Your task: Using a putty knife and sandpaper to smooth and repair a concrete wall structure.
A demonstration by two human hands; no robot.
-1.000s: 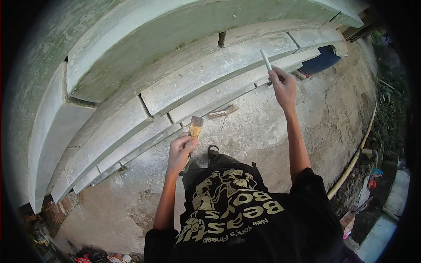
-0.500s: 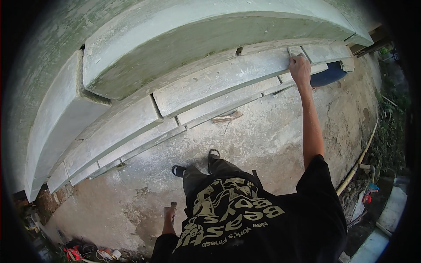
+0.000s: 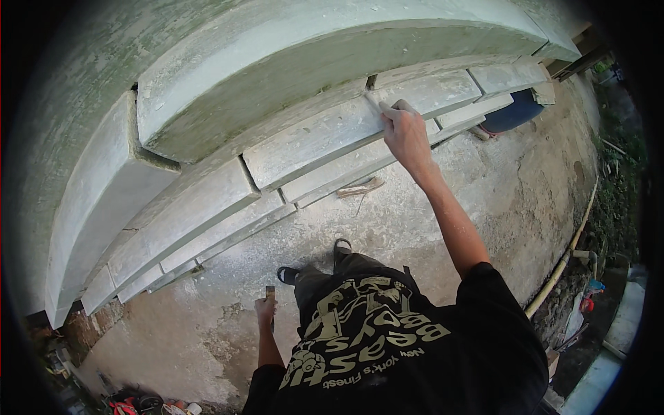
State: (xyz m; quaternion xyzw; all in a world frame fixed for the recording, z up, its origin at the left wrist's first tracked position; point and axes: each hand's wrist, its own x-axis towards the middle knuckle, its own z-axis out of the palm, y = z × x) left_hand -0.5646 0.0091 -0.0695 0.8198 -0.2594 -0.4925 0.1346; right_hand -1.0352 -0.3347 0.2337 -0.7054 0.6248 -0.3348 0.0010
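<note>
My right hand [image 3: 407, 136] reaches out at the upper right of centre, over the upper row of grey concrete slabs [image 3: 318, 142]. Its fingers are closed on a thin pale strip [image 3: 373, 102], whose far end meets the slab face just below a small dark notch [image 3: 371, 82]. What the strip is made of does not show. Low on my left side, my left hand [image 3: 264, 309] grips a flat, narrow brownish tool [image 3: 270, 294] that stands upright in the fist. The tool's kind is unclear, and its lower end is partly hidden by the hand.
A large curved ledge [image 3: 332, 62] overhangs the slab rows. On the concrete floor [image 3: 387, 228] lies a broken piece of wood [image 3: 361, 187]. A dark blue rounded object [image 3: 513, 113] sits by the slabs' right end. A bamboo pole [image 3: 564, 266] runs along the right edge.
My right hand has moved left along the slabs with the pale strip, from near the right-hand joint to below the notch. My left hand and its tool have risen slightly into view.
</note>
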